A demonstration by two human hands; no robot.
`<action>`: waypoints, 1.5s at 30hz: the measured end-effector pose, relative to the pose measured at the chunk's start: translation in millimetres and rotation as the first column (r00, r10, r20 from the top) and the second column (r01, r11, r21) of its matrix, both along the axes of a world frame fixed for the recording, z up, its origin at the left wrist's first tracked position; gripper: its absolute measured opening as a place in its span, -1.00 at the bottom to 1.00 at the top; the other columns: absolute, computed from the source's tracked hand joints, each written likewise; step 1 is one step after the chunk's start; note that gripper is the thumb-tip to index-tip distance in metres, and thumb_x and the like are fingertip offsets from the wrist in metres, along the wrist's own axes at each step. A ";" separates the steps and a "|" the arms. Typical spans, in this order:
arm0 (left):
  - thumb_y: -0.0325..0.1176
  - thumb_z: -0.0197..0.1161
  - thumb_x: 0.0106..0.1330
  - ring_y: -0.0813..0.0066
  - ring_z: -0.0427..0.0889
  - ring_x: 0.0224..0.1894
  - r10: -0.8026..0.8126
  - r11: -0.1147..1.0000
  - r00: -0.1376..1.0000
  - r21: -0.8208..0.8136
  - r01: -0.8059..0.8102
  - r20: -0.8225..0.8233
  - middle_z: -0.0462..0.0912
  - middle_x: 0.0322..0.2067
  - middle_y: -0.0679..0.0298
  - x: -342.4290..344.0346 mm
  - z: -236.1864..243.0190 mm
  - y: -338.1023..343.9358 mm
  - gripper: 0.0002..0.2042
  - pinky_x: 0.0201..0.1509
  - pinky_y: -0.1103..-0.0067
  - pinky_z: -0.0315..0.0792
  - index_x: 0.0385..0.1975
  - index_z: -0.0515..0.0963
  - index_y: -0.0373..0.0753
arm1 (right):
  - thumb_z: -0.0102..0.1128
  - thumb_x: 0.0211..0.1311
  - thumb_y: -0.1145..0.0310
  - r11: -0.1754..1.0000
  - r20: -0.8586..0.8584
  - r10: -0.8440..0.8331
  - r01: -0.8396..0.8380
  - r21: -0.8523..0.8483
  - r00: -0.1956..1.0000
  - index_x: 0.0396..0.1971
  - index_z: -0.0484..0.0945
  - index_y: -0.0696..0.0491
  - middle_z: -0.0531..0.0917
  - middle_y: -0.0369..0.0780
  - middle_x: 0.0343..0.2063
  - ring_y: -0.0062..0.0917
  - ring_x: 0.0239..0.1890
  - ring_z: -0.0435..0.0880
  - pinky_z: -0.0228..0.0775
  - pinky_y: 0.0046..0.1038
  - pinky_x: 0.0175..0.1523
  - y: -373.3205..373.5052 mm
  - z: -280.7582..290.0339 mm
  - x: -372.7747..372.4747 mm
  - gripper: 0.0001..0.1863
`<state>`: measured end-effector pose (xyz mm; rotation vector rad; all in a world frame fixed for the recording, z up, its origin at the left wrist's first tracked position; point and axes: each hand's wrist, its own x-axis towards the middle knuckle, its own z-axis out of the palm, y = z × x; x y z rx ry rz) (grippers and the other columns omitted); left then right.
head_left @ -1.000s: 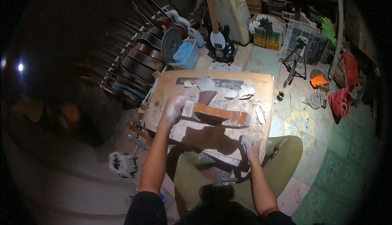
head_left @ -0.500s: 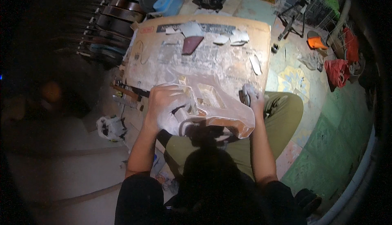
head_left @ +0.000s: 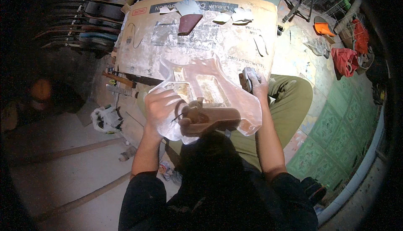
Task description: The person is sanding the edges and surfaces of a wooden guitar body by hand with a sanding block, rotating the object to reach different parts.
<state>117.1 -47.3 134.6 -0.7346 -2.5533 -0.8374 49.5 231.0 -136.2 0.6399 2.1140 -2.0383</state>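
A dusty wooden electric guitar body [head_left: 241, 99] with routed cavities lies across my lap, its face tilted up toward me. My left hand [head_left: 161, 107] is closed around its left edge, fingers over the top and powdered with white dust. Beside the right edge, my right hand [head_left: 261, 87] grips a sanding block [head_left: 247, 79] with grey paper around it, apart from the body. Beyond the body, a maroon piece of sandpaper [head_left: 189, 23] and several pale torn pieces [head_left: 242, 16] lie on a dust-covered cardboard sheet [head_left: 138, 57].
A hammer [head_left: 121, 78] and other tools lie left of the cardboard, near a white plastic bag [head_left: 105, 120]. Several guitars [head_left: 105, 10] hang in a row at the far left. At the far right are a black tripod [head_left: 300, 4], an orange item [head_left: 324, 28] and a red bag [head_left: 345, 61].
The guitar body has turned from tilted on edge to more face-up, showing its cavities. My right hand with the sanding block has shifted slightly away from me. The view has tipped down.
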 end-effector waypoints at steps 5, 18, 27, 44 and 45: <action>-0.27 0.31 -0.06 0.29 0.58 -0.60 0.014 1.000 1.000 -0.022 -0.015 -0.017 0.58 -0.62 0.21 3.0 -1.4 -9.6 -0.82 -0.55 0.43 0.36 -0.64 0.56 -0.26 | 0.41 0.20 0.16 0.999 0.065 0.000 0.004 -0.050 0.998 -0.05 0.62 0.22 0.71 -0.15 -0.19 -0.55 -0.18 0.63 0.47 -0.50 -0.05 -3.7 10.1 0.5 -0.53; 0.11 -0.11 0.44 0.29 0.43 -0.70 0.088 0.982 0.987 0.157 -0.109 0.133 0.40 -0.75 0.27 -8.1 9.4 -42.3 -0.42 -0.54 0.42 0.25 -0.73 0.40 -0.20 | 0.34 0.27 0.28 0.971 0.078 0.008 0.011 -0.238 0.997 -0.01 0.59 0.25 0.67 -0.16 -0.13 -0.55 -0.13 0.61 0.44 -0.51 0.00 -9.6 8.4 1.0 -0.59; 0.20 -0.19 0.44 0.33 0.43 -0.69 0.131 0.967 0.979 0.198 -0.160 0.153 0.43 -0.73 0.29 -9.9 -0.7 -58.6 -0.34 -0.52 0.45 0.25 -0.74 0.38 -0.23 | 0.37 0.24 0.15 0.978 0.052 0.036 -0.025 -0.208 0.998 0.00 0.59 0.24 0.66 -0.16 -0.11 -0.53 -0.11 0.60 0.43 -0.48 0.03 -13.9 7.3 -0.1 -0.51; -0.19 0.33 0.05 0.12 0.61 -0.51 0.309 0.951 0.951 0.016 -0.309 0.010 0.57 -0.58 0.12 -36.8 6.5 10.6 -0.77 -0.40 0.34 0.45 -0.52 0.55 -0.23 | 0.22 0.31 0.34 0.957 -0.487 -0.290 0.240 -0.165 0.823 0.10 0.45 0.22 0.57 -0.16 -0.01 -0.48 -0.05 0.59 0.51 -0.44 0.00 35.8 236.4 7.4 -0.58; -0.16 0.40 -0.04 0.14 0.64 -0.47 0.318 0.948 0.947 -0.035 -0.316 0.051 0.59 -0.55 0.13 -42.3 27.8 36.9 -0.73 -0.38 0.35 0.47 -0.50 0.55 -0.21 | 0.31 0.23 0.34 0.973 -0.549 -0.228 0.178 -0.145 0.804 0.13 0.41 0.23 0.56 -0.14 0.01 -0.44 0.02 0.58 0.49 -0.41 0.08 47.7 242.1 16.5 -0.49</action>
